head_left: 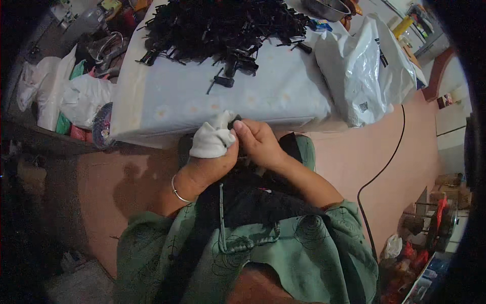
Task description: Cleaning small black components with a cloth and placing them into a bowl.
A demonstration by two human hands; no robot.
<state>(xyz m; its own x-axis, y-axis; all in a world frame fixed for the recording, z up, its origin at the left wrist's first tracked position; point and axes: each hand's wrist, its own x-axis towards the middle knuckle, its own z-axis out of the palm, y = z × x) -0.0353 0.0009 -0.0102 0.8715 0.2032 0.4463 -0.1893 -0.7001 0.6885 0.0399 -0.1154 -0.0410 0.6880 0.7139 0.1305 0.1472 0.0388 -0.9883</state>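
My left hand [215, 159] is closed, and its fingers are covered by a white cloth [210, 141] that looks like a glove. Against it, my right hand [258, 143] is bare and pinches a small black part [234, 121] between thumb and fingers. Both hands meet at this part, which is mostly hidden by them, just off the near edge of the table. Beyond them, a black plastic piece with a thin stem [221, 82] lies alone on the tabletop. A large heap of similar black pieces [217, 30] covers the far part of the table.
A pale flower-patterned cloth [283, 101] covers the table. At its right stands a big white plastic bag [354, 76], with a metal bowl [326, 9] behind. White bags [86, 99] crowd the left. A black cable [382, 172] runs across the floor at right.
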